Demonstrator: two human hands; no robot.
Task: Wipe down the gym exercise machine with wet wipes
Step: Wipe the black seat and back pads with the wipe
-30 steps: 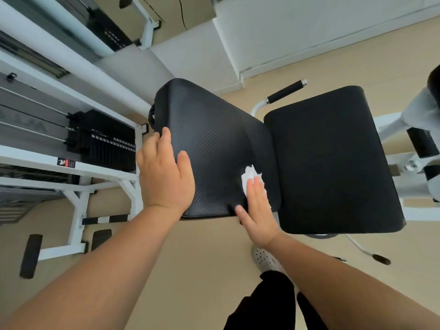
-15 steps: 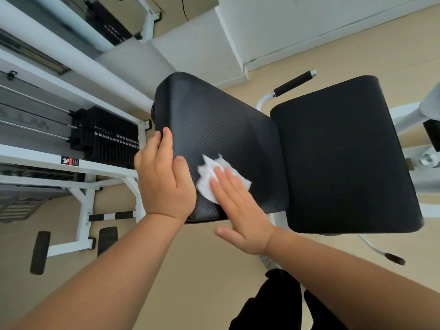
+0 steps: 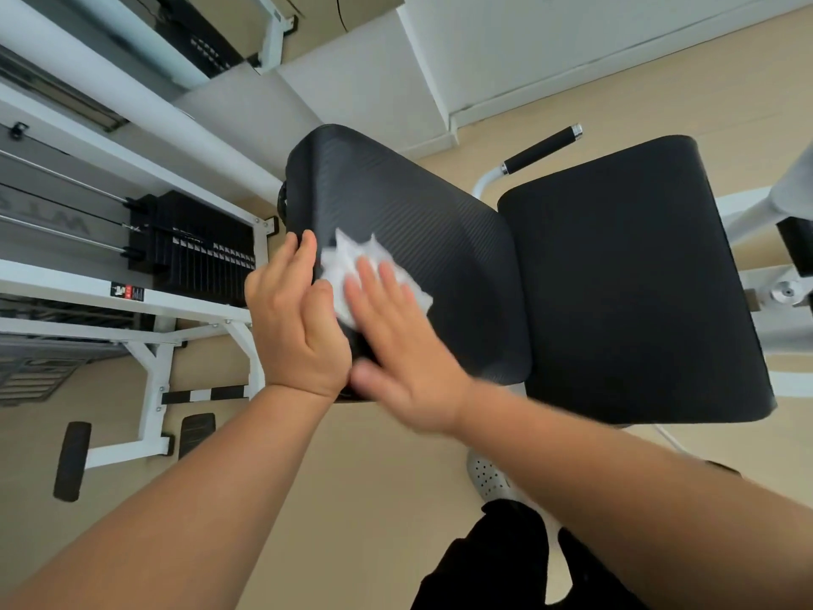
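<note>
Wipe (image 3: 349, 262) farther left under flat right hand (image 3: 398, 345) — left hand (image 3: 294, 330) clasping pad (image 3: 433, 253), long axis upper-left.

Your left hand (image 3: 294, 328) grips the left edge of the left pad (image 3: 440, 266). Your right hand (image 3: 396, 345) lies flat on the wet wipe (image 3: 347, 261), which is on that pad just beside your left hand. The right pad (image 3: 629, 279) adjoins it on the right. The weight stack (image 3: 198, 248) stands to the left, and a handle (image 3: 541, 149) lies behind the two pads.
</note>
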